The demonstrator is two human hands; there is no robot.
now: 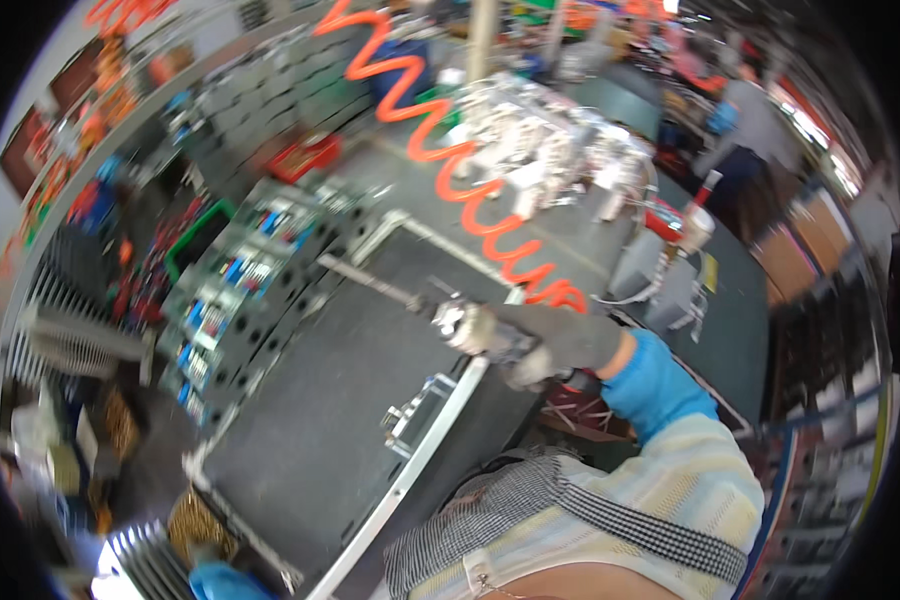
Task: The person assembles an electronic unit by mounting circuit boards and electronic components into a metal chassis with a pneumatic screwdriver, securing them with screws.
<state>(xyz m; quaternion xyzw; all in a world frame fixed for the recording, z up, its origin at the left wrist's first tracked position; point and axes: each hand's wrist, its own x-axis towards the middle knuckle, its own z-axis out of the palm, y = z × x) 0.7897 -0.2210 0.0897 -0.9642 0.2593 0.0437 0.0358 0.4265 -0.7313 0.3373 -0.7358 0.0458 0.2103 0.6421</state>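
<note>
My right hand (570, 342), in a grey glove with a blue sleeve cuff, is wrapped around an air screwdriver (470, 328). Its long thin bit points left over the dark work surface (320, 380). An orange coiled hose (450, 180) comes down toward the tool from above. At the lower left edge, my left hand (206, 553) is beside a container of small brass-coloured screws (198, 520); it is blurred and its fingers cannot be made out. A small metal bracket-like part (417, 415) lies on the surface by the near metal rail (410, 480).
Grey housings with blue parts (235, 270) stand in a row along the left. A red tray (305, 157) sits beyond them. White parts (550, 145) are heaped at the back, and grey pieces with cables (660, 285) lie at right. Another person (755, 125) is at the far right.
</note>
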